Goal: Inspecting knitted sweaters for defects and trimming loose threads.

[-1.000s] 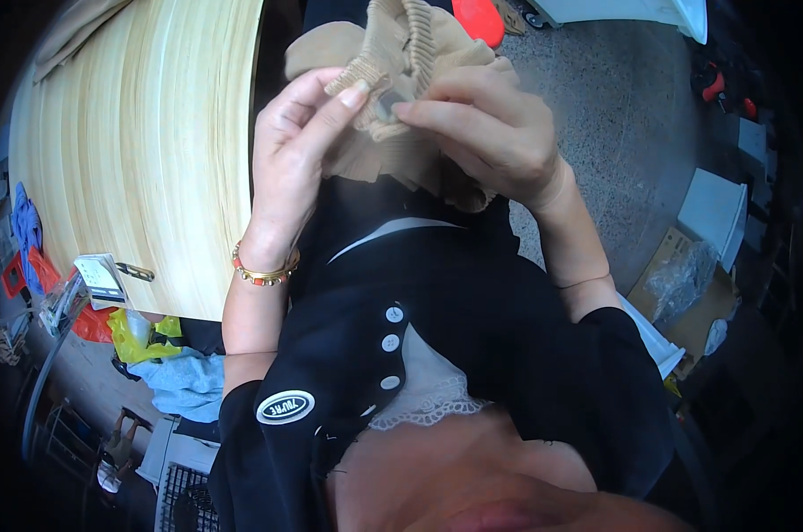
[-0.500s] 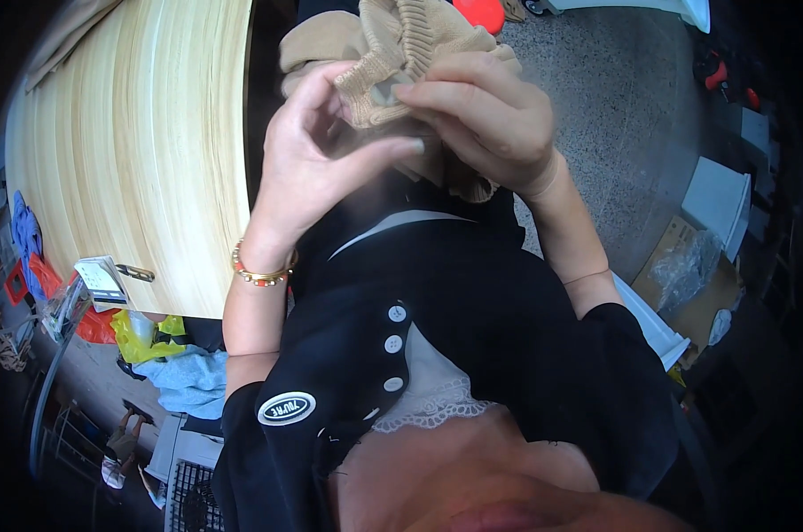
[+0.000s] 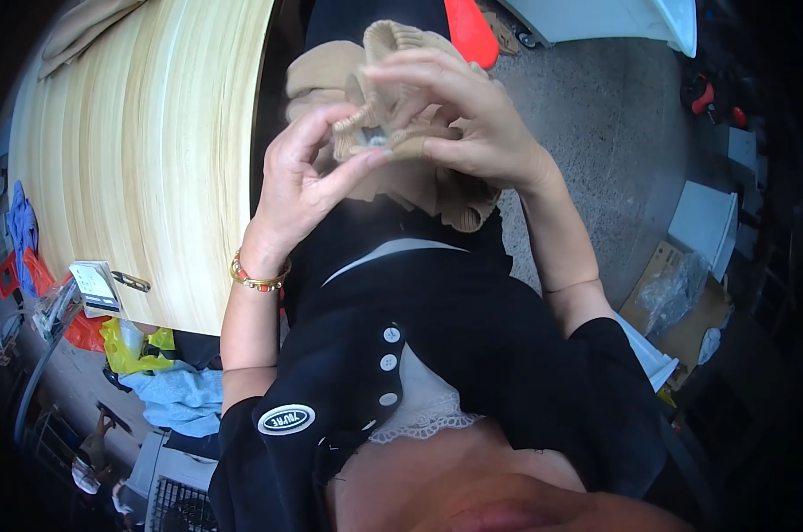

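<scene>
A beige knit garment (image 3: 416,188) with ribbed bands lies bunched over my lap, its upper part raised between my hands. On the left, my left hand (image 3: 302,182) pinches a ribbed edge between thumb and fingers. My right hand (image 3: 477,115) grips the same piece from the right, thumb along the lower edge and fingers curled over the top, slightly blurred. Between the hands the knit forms an opening, with something small and pale inside that I cannot make out. A bracelet (image 3: 261,284) circles my left wrist.
At left stands a wooden table (image 3: 144,151), with a folded beige cloth (image 3: 86,31) at its far edge and a small booklet (image 3: 95,285) at its near corner. Bags and a light blue cloth (image 3: 180,395) lie beyond. A red object (image 3: 472,35) sits ahead; cardboard (image 3: 681,306) lies right.
My left thumb has come in from apart to press on the ribbed edge. My right hand has changed its grip, with the thumb now lower and the fingers raised. The view has shifted slightly.
</scene>
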`<state>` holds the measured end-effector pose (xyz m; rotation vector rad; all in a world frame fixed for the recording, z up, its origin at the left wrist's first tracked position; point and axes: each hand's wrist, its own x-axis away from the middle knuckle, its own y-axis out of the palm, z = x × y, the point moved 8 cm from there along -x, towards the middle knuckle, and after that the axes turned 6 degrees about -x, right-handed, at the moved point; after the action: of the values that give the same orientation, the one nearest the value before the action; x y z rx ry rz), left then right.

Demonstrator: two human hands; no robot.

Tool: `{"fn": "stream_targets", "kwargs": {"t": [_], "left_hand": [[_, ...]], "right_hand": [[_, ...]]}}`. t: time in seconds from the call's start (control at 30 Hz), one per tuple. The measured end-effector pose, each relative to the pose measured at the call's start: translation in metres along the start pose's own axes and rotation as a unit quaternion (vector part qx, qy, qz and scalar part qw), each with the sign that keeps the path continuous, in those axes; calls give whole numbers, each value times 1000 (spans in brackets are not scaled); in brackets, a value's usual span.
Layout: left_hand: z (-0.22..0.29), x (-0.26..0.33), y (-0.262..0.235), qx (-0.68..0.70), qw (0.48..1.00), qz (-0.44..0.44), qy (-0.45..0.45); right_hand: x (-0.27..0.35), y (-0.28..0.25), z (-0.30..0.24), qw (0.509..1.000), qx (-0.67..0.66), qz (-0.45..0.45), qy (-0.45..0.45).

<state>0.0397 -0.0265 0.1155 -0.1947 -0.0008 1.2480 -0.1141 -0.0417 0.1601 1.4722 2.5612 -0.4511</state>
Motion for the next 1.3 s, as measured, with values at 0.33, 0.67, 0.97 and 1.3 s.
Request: {"fn": "stream_targets", "kwargs": {"t": [0.33,0.67,0.97,1.3], "left_hand": [[12,-6,-2,-80,994,-24,66],[24,-9,-1,-84,990,-32,111],[37,-10,4,-229,950,25,213],[33,-33,3,-54,989,58,128]], "right_hand": [[3,1,21,990,-70,-20,119],[14,0,22,991,-74,-9,114],[18,-4,-6,992,122,27,-16],[47,-38,11,974,193,120,4]]}}
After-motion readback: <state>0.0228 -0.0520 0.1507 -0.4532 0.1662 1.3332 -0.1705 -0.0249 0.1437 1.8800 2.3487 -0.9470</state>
